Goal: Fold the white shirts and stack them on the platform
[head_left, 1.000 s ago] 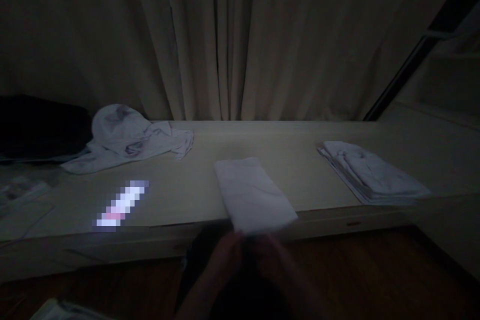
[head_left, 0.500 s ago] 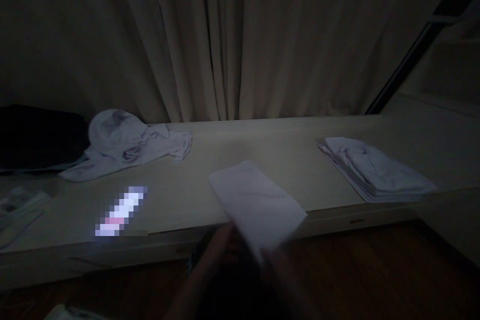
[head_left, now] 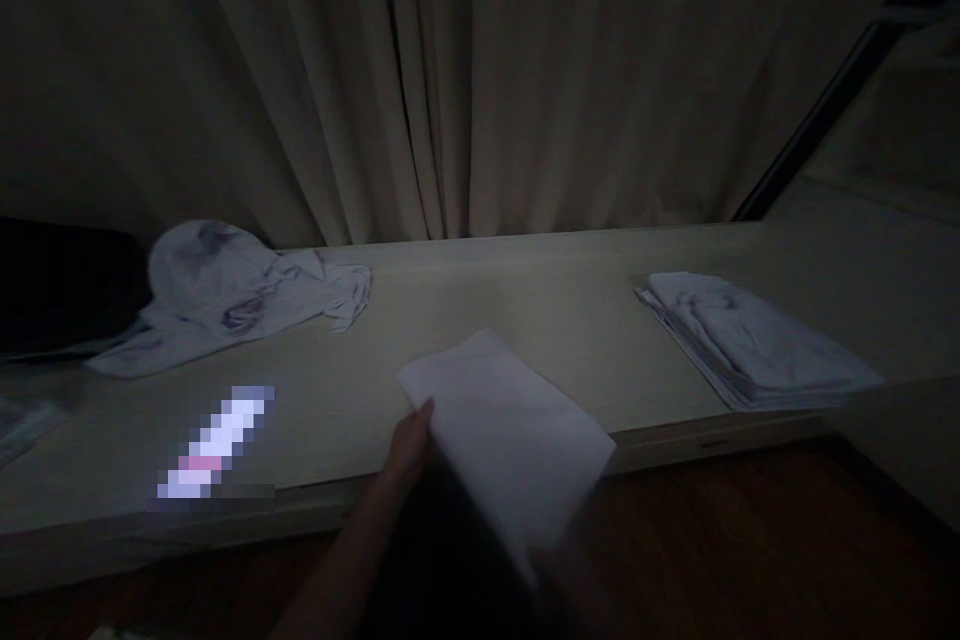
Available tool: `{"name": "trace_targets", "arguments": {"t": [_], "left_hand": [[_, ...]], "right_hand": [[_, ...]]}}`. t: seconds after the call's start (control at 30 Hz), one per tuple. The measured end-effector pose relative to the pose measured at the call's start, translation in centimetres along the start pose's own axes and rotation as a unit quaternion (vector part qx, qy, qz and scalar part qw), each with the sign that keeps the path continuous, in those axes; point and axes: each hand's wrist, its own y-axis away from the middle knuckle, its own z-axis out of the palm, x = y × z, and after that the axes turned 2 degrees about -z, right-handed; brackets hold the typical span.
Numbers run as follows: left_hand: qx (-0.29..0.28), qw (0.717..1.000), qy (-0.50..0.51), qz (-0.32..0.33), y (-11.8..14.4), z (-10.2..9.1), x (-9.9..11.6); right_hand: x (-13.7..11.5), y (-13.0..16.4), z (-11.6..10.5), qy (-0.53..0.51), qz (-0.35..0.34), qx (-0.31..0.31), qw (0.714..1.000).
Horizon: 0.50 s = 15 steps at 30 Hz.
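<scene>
so i've got the folded white cloth (head_left: 510, 430) pinched along its near-left edge in my left hand (head_left: 409, 450), held up just over the front edge of the ledge (head_left: 525, 300). right hand is lost in the dark under the cloth, can't tell what it's doing. looks like i'm mid-carry with a finished fold. the folded stack (head_left: 750, 340) sits far right on the ledge, crumpled shirt (head_left: 225, 295) far left. setting it down square would need a level drop.

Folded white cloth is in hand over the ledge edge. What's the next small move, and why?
Probably carry the folded cloth right, toward the folded stack. The left hand holds its edge; the right hand is too dark to make out.
</scene>
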Motion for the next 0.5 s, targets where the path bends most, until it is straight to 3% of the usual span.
{"name": "trace_targets", "arguments": {"t": [0.2,0.4,0.5], "left_hand": [[0.032,0.999,-0.009,0.025,-1.0,-0.4,-0.1],[-0.002,0.999,0.017,0.029,-1.4,-1.1,-0.3],[0.013,0.999,0.008,0.039,-2.0,-1.9,0.1]], "right_hand": [[0.0,0.2,-0.7,0.021,0.037,-0.013,0.999],[-0.1,0.5,-1.3,0.033,0.049,-0.001,0.998],[-0.1,-0.3,-1.0,0.049,0.050,0.011,0.997]]}}
